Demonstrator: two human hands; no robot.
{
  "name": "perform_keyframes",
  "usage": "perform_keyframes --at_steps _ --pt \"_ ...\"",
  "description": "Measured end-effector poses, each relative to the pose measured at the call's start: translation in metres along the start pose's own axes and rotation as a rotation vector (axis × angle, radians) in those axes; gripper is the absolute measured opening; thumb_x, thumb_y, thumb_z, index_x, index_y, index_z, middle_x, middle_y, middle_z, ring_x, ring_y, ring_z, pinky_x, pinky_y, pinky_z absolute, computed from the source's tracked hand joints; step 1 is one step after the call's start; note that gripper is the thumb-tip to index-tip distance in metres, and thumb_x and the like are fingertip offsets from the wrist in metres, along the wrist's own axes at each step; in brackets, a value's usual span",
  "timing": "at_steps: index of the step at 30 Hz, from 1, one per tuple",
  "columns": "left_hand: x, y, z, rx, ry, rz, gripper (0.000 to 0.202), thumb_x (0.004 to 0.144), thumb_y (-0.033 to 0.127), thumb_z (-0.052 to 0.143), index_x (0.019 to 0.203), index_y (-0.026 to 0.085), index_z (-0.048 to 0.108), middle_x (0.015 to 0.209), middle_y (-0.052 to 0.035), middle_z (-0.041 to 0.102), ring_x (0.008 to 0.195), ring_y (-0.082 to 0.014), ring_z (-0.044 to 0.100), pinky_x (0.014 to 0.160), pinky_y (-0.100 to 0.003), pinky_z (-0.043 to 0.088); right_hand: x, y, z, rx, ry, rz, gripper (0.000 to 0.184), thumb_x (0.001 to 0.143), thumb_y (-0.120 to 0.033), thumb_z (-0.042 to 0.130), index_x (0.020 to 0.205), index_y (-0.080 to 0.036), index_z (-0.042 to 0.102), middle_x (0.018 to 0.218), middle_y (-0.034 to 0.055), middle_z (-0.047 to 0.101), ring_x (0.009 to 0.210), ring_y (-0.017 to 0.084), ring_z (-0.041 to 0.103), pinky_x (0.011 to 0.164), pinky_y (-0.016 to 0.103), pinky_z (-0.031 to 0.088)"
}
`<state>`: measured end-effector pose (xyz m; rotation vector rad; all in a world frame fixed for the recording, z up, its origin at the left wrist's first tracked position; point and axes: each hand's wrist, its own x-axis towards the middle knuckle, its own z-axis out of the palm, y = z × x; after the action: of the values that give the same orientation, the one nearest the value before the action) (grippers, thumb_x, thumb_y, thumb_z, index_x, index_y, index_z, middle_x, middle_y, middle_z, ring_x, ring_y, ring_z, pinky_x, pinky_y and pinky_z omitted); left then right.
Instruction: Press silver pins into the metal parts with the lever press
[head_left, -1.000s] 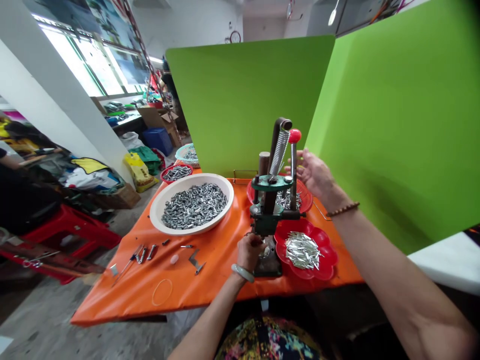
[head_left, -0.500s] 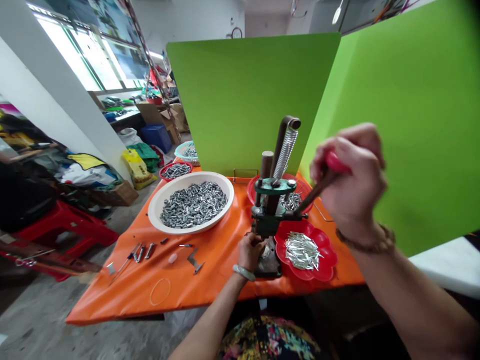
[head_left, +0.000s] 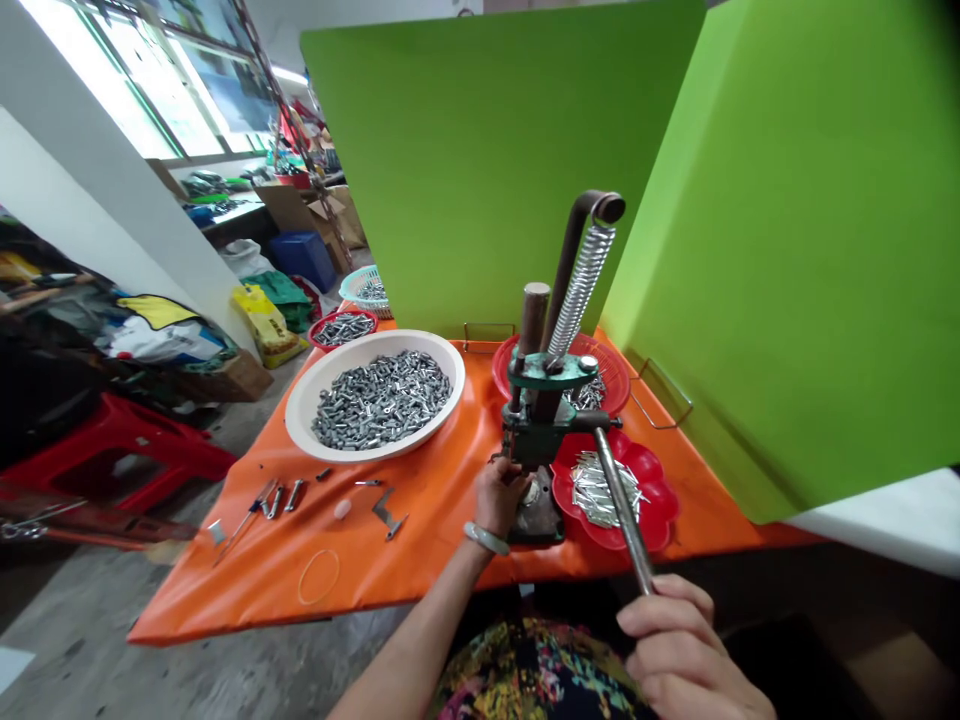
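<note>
A green hand press [head_left: 541,415] with a long spring stands on the orange table [head_left: 420,540]. My right hand [head_left: 686,655] is wrapped round the end of its metal lever [head_left: 621,508], which is pulled down toward me; the red knob is hidden in my fist. My left hand [head_left: 501,495], with a pale bangle at the wrist, is closed at the press base, fingers pinched on something I cannot make out. A red flower-shaped dish [head_left: 645,495] of thin metal pins lies just right of the press.
A large white bowl [head_left: 319,385] of metal pieces sits left of the press, a red basket [head_left: 613,368] behind it. Small tools [head_left: 281,497], a bracket [head_left: 390,515] and a rubber band [head_left: 319,577] lie at the front left. Green boards [head_left: 787,250] wall the back and right.
My right hand went from the upright lever's knob to gripping it, then swung the lever forward and down toward me. My left hand stayed at the press base.
</note>
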<state>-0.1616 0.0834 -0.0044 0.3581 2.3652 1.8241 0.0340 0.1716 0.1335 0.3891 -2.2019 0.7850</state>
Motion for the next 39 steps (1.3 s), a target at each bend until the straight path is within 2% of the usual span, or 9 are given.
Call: perform_keyframes --at_steps 9,12,16,18,22,25,28,33,39 --pt "-0.003 0.003 0.0 -0.021 0.008 0.019 0.014 0.057 0.028 0.066 0.06 0.017 0.058 0.058 0.0011 0.053 0.057 -0.0072 0.043 0.058 -0.018 0.034 -0.013 -0.001 0.008 0.032 0.022 0.033 0.009 0.08 -0.025 0.042 0.078 -0.022 0.05 0.057 0.0002 0.057 0.069 0.018 0.06 0.078 0.041 0.041" --pt "-0.006 0.003 -0.002 -0.05 0.007 0.01 0.015 0.056 0.028 0.067 0.062 0.017 0.059 0.059 0.0011 0.054 0.058 -0.0074 0.045 0.058 -0.018 0.035 0.015 -0.017 -0.013 0.092 -0.029 0.084 0.014 0.081 -0.03 0.043 0.089 -0.025 0.054 0.064 0.003 0.058 0.074 0.021 0.059 0.08 0.043 0.041" --pt "-0.015 0.004 -0.008 -0.133 -0.041 -0.065 0.019 0.056 0.031 0.067 0.066 0.016 0.059 0.06 0.0012 0.056 0.058 -0.0073 0.046 0.057 -0.018 0.037 0.082 -0.017 -0.038 0.193 0.132 0.236 0.023 0.085 -0.033 0.039 0.098 -0.025 0.055 0.086 0.0075 0.057 0.085 0.022 0.057 0.083 0.042 0.043" --pt "-0.019 0.007 -0.011 -0.172 -0.076 -0.1 0.022 0.056 0.033 0.066 0.067 0.015 0.059 0.059 0.0014 0.055 0.056 -0.0064 0.046 0.054 -0.017 0.036 0.125 0.002 -0.04 0.381 0.229 0.276 0.019 0.086 -0.032 0.037 0.095 -0.027 0.053 0.084 0.0043 0.055 0.078 0.017 0.056 0.074 0.035 0.047" --pt "-0.026 0.016 -0.017 -0.291 -0.136 -0.207 0.029 0.053 0.035 0.069 0.068 0.014 0.057 0.054 0.003 0.053 0.05 -0.0052 0.045 0.05 -0.017 0.035 0.204 0.066 -0.027 0.706 0.133 0.411 0.018 0.085 -0.039 0.043 0.096 -0.025 0.047 0.087 -0.0014 0.052 0.074 0.007 0.052 0.073 0.024 0.048" --pt "-0.028 0.021 -0.019 -0.374 -0.157 -0.26 0.034 0.049 0.033 0.071 0.07 0.014 0.054 0.054 0.0041 0.052 0.048 -0.0052 0.045 0.049 -0.018 0.036 0.228 0.112 -0.013 0.762 0.051 0.529 0.026 0.083 -0.038 0.048 0.103 -0.023 0.042 0.09 -0.0018 0.053 0.07 0.005 0.051 0.07 0.021 0.048" --pt "-0.028 0.021 -0.018 -0.378 -0.149 -0.255 0.035 0.048 0.031 0.072 0.07 0.014 0.05 0.054 0.005 0.05 0.048 -0.0045 0.045 0.047 -0.017 0.034 0.204 0.139 -0.003 0.714 0.054 0.601 0.037 0.082 -0.037 0.048 0.115 -0.023 0.037 0.096 0.0021 0.053 0.071 0.008 0.054 0.067 0.023 0.049" --pt "-0.024 0.016 -0.015 -0.418 -0.154 -0.223 0.037 0.048 0.031 0.072 0.066 0.015 0.045 0.053 0.0071 0.045 0.046 -0.0019 0.039 0.046 -0.015 0.03 0.095 0.14 0.023 0.454 0.252 0.827 0.029 0.08 -0.042 0.046 0.096 -0.019 0.046 0.084 0.0048 0.053 0.066 0.01 0.053 0.059 0.024 0.048" --pt "-0.026 0.007 -0.008 -0.26 -0.148 -0.067 0.027 0.056 0.025 0.068 0.067 0.014 0.046 0.059 0.0054 0.046 0.052 -0.0019 0.036 0.05 -0.015 0.03 0.01 0.116 0.084 0.509 -0.229 0.916 0.026 0.075 -0.039 0.052 0.088 -0.016 0.052 0.067 0.0007 0.053 0.057 0.01 0.05 0.056 0.023 0.043"
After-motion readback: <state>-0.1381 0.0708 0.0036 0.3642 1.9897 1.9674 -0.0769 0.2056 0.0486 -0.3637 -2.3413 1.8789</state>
